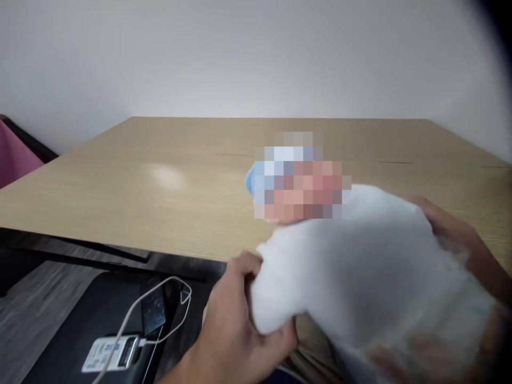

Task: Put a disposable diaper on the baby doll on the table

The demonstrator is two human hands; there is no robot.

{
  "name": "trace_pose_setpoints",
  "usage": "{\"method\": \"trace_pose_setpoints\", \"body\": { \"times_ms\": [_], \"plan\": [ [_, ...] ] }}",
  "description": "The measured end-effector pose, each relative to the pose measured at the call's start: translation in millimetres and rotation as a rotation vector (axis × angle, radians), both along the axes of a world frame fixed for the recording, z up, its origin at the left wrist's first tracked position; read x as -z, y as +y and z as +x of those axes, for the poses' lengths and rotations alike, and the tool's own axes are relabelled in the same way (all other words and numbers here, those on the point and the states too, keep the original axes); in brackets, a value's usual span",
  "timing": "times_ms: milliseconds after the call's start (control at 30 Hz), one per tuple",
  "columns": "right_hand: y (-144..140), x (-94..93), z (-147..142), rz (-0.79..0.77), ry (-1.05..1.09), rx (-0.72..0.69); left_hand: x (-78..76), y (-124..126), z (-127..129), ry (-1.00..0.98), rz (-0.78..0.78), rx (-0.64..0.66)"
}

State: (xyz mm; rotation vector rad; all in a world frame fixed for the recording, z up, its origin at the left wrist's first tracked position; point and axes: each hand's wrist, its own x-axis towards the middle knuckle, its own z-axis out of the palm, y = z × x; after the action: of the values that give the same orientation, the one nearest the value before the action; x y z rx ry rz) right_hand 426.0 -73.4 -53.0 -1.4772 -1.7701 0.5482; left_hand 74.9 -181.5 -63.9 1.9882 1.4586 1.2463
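Note:
A baby doll in a white top and a light blue cap is held tilted over my lap at the table's near edge. Pixel blocks cover its head. The thumb and fingers of my left hand are wrapped round its white sleeve. On the far side of the body, my right hand holds it at the side, with most fingers hidden behind the cloth. The lower end of the doll is blurred, with pale coloured patches, at the bottom right.
A light wooden table spreads out ahead up to a pale wall. At lower left, a black case or seat bears a white power bank with a white cable. Something pink stands at the far left.

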Motion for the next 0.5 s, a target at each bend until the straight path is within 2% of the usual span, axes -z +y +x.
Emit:
{"method": "trace_pose_setpoints", "body": {
  "times_ms": [67,133,233,333,500],
  "plan": [
    [-35.4,5.3,-4.2,-0.012,-0.010,-0.085,31.5,-34.9,-7.9,0.020,-0.053,-0.001],
    [-63.7,12.5,-11.7,0.001,-0.019,-0.154,62.3,-66.2,-19.4,0.076,-0.186,-0.017],
    [-93.1,25.7,-22.9,0.034,-0.027,-0.232,97.6,-109.2,-39.2,0.149,-0.389,-0.050],
    [-111.7,36.1,-34.5,-0.006,-0.025,-0.280,112.1,-144.7,-57.0,0.182,-0.532,-0.056],
    [-129.5,54.2,-63.9,-0.136,0.000,-0.387,114.1,-179.2,-76.1,0.178,-0.559,-0.018]
  ]
}}
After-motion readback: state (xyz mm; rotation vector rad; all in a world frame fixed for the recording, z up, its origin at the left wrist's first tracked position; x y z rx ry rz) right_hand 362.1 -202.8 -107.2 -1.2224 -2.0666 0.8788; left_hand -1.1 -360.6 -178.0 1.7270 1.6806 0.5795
